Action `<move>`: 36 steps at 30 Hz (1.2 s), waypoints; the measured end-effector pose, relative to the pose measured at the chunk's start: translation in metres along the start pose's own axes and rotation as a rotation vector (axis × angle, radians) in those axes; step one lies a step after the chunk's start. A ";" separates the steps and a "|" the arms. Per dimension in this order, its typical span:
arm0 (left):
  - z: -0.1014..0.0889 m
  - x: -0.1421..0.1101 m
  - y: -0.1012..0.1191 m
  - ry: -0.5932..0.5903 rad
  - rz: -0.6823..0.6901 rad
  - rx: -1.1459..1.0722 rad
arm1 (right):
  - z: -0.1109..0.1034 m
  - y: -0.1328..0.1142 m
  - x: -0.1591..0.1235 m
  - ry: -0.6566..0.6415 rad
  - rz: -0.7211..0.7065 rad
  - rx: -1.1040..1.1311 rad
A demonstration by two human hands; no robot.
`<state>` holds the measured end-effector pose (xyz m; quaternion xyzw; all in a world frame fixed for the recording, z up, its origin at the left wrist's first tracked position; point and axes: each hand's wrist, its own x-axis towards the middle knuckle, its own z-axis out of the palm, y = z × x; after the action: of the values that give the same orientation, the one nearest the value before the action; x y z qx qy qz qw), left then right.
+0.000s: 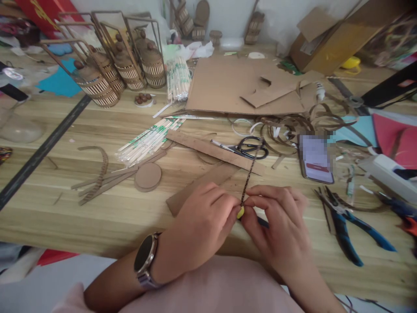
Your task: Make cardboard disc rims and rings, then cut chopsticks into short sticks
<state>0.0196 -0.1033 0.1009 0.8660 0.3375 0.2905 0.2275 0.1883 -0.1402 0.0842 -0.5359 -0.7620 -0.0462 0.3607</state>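
Observation:
My left hand [203, 221], with a watch on its wrist, and my right hand [280, 221] meet near the table's front edge. Both sets of fingertips pinch the lower end of a thin corrugated cardboard strip [248, 178], which stands up edge-on between them. A small yellow piece [240, 212] shows between the fingertips; its kind is unclear. Something dark lies partly hidden under my right hand. Just beyond my hands are a flat cardboard strip [211, 149] and black-handled scissors [252, 148]. A round cardboard disc [148, 176] lies to the left.
Blue-handled pliers [345, 221] and a phone [315, 158] lie at right. Bagged wooden sticks [148, 141], curled cardboard strips [286, 130] and a large cardboard sheet [221, 84] are farther back. Several lantern-like cardboard models [97, 89] stand at back left beside small brown beads [143, 99].

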 end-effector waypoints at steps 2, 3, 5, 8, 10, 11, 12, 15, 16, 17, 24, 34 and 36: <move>-0.001 0.000 -0.001 -0.007 0.011 -0.024 | -0.002 0.001 0.000 -0.033 0.008 0.045; -0.001 0.000 -0.002 -0.009 0.014 -0.041 | -0.003 0.002 0.001 -0.045 0.012 0.060; -0.002 0.000 -0.003 -0.012 0.010 -0.078 | -0.004 0.003 0.001 -0.055 0.020 0.084; -0.003 0.000 -0.004 -0.016 -0.006 -0.121 | -0.005 0.005 0.001 -0.056 0.039 0.104; -0.004 0.000 -0.005 -0.013 -0.013 -0.133 | -0.006 0.005 0.001 -0.064 0.049 0.108; -0.004 0.000 -0.005 -0.013 -0.015 -0.137 | -0.006 0.006 0.000 -0.061 0.049 0.112; -0.004 0.000 -0.005 -0.016 -0.017 -0.140 | -0.006 0.006 0.000 -0.053 0.045 0.117; -0.004 0.000 -0.005 -0.018 -0.025 -0.148 | -0.005 0.005 0.000 -0.014 0.007 0.120; -0.004 0.000 -0.005 -0.019 -0.027 -0.152 | -0.005 0.005 -0.001 -0.001 -0.005 0.116; -0.004 -0.001 -0.005 -0.018 -0.027 -0.156 | -0.005 0.005 -0.001 0.008 -0.014 0.113; -0.003 -0.003 -0.005 -0.056 -0.049 -0.179 | -0.001 0.001 -0.006 0.069 -0.005 0.123; -0.005 -0.002 -0.001 -0.110 -0.114 -0.169 | 0.002 -0.006 -0.008 0.057 -0.041 0.055; -0.005 -0.002 0.000 -0.097 -0.106 -0.152 | 0.002 -0.007 -0.007 0.058 -0.040 0.041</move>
<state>0.0150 -0.1041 0.1044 0.8402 0.3487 0.2603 0.3236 0.1825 -0.1482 0.0809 -0.5117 -0.7625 -0.0532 0.3924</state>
